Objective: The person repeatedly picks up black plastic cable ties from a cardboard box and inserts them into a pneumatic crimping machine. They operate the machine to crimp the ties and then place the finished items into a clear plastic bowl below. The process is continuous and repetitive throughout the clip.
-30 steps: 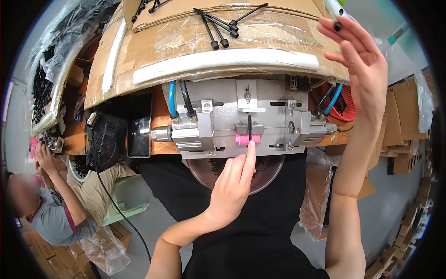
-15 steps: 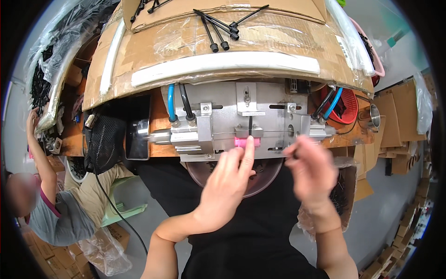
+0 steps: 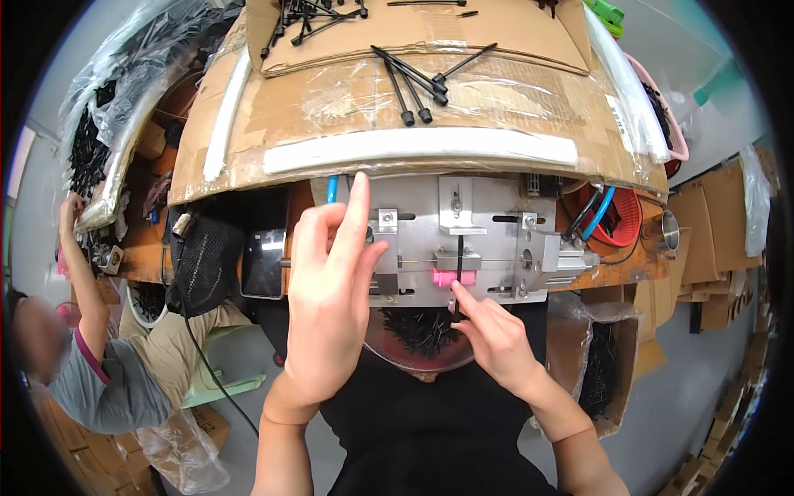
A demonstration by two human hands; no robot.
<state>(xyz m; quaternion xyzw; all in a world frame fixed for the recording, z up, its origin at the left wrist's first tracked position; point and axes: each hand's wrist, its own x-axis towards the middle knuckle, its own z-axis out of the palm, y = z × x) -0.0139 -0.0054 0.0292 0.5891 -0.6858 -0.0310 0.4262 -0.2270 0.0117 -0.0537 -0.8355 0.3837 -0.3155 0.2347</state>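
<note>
Right hand (image 3: 496,343), fingers pinching a black cable tie (image 3: 458,277), is feeding it into the metal jig (image 3: 463,240); left hand (image 3: 331,289), fingers apart, is hovering clear.

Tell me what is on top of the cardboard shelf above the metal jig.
On the cardboard shelf, under clear film in places, lie loose black cable ties, with more on the raised cardboard behind. A white strip runs along its front edge. What lies beyond the top rim is out of view.

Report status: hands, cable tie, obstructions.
Left hand raised, open, empty. Right hand pinching black cable tie standing in pink clamp on metal jig. Nothing blocking.
</note>
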